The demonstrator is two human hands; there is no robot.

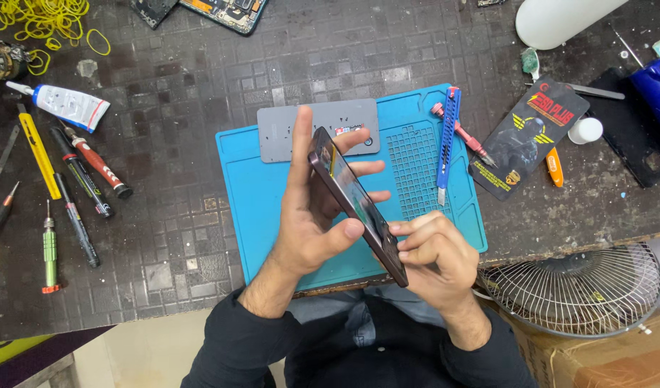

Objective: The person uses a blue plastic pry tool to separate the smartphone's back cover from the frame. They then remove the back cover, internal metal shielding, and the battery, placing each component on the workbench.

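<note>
The dark tiled table (pixel 186 86) fills most of the view, and a blue work mat (pixel 251 208) lies on it at the centre, its near edge at the table's front. At 4 o'clock, below the table edge, a white wire fan (pixel 581 287) rests on a brown cardboard box (pixel 596 359). A white cylinder (pixel 560 18) lies at 1 o'clock, with a black printed packet (pixel 527 136) below it at 2 o'clock. On the mat's far edge sits a grey metal plate (pixel 280 133), partly behind the fingers. The left hand (pixel 308 215) grasps a dark smartphone (pixel 355 201), held tilted on edge above the mat near the centre of the view, index finger stretched up along its back and thumb pressed on the screen side. The right hand (pixel 434 262) grips the phone's lower end at 5 o'clock, fingers curled against the glass. A blue strip tool (pixel 446 140) lies on the mat's right side at 2 o'clock, crossing a red-handled screwdriver (pixel 463 136). At 9 o'clock lie a yellow tool (pixel 37 154), 2 dark screwdrivers (pixel 78 176) and a red screwdriver (pixel 93 162); a green screwdriver (pixel 50 251) lies at 8 o'clock. A white glue tube (pixel 68 104) sits at 10 o'clock, and yellow rubber bands (pixel 43 18) are heaped at 11 o'clock.
</note>
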